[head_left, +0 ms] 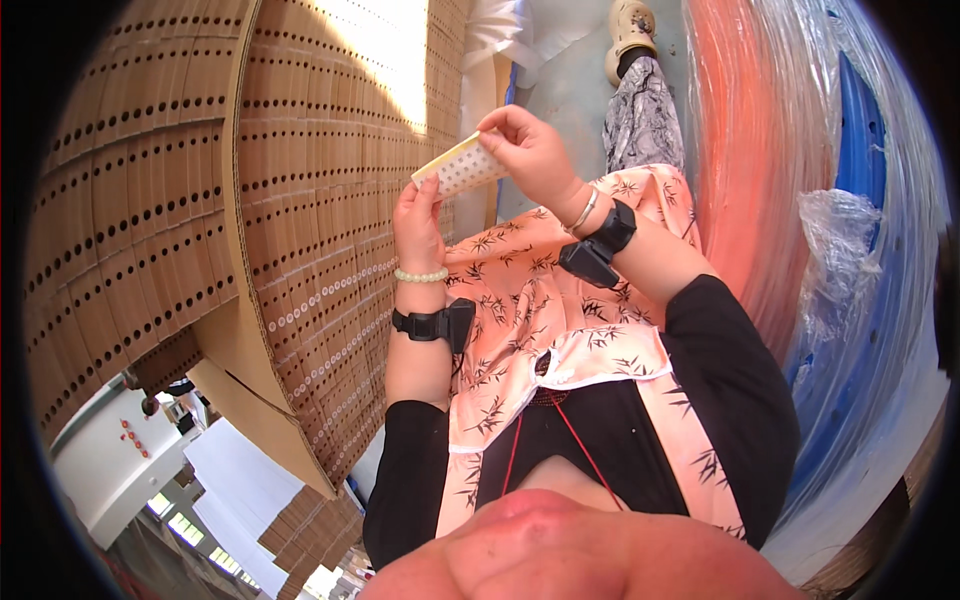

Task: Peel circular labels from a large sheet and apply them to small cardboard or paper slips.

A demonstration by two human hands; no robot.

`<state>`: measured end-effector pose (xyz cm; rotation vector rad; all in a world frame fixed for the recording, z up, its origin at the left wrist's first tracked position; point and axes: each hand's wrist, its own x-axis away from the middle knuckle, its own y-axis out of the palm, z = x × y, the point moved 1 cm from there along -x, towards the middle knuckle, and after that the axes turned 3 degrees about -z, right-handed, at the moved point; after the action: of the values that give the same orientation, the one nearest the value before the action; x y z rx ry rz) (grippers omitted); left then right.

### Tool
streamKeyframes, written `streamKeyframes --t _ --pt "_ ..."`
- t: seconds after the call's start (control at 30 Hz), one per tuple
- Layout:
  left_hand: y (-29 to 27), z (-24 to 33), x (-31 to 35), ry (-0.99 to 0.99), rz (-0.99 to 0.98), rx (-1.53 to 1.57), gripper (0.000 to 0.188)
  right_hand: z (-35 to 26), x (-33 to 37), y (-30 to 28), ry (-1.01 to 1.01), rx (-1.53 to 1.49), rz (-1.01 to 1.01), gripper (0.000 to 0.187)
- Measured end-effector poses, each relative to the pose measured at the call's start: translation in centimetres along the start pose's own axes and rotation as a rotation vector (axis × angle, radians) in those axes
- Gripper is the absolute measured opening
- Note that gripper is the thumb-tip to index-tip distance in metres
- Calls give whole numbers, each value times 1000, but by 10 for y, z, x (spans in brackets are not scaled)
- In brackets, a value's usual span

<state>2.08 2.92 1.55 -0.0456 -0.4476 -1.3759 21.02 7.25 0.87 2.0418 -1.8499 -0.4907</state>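
Observation:
Between my two hands is a small sheet of pale round stickers (462, 168) with a yellow strip along its upper edge. My left hand (418, 222) pinches its lower left corner between thumb and fingertips. At the upper right end, my right hand (535, 150) has thumb and forefinger closed on the sheet. Just left of my left hand rises a wall of stacked brown cardboard boxes (320, 190) with rows of dark round holes. Pale round dots (330, 293) show along some of the lower rows.
An upright cardboard sheet (237, 170) divides the box stacks. To my right stand orange stacks (740, 180) and blue ones (862, 150) wrapped in clear film. A person's leg in patterned trousers (645, 115) and a beige clog (630, 35) are on the grey floor (575, 85).

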Motion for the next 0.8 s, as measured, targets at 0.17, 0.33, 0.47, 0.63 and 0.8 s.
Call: streamKeyframes --t 0.17,0.33,0.47,0.63,0.8 --pt "8 0 -2 150 64 -84 23 0 -4 -1 31 -45 -17 13" --pt "25 5 9 166 51 -173 23 -9 -11 -2 -245 536 139 15" --pt "32 11 13 203 -18 -264 28 -25 -8 9 -810 1058 -15 18" --pt "30 15 20 249 -36 -279 33 -10 10 10 -602 1071 -241 23" --pt "25 11 23 308 -46 -324 32 -7 12 10 -625 1106 -191 21"
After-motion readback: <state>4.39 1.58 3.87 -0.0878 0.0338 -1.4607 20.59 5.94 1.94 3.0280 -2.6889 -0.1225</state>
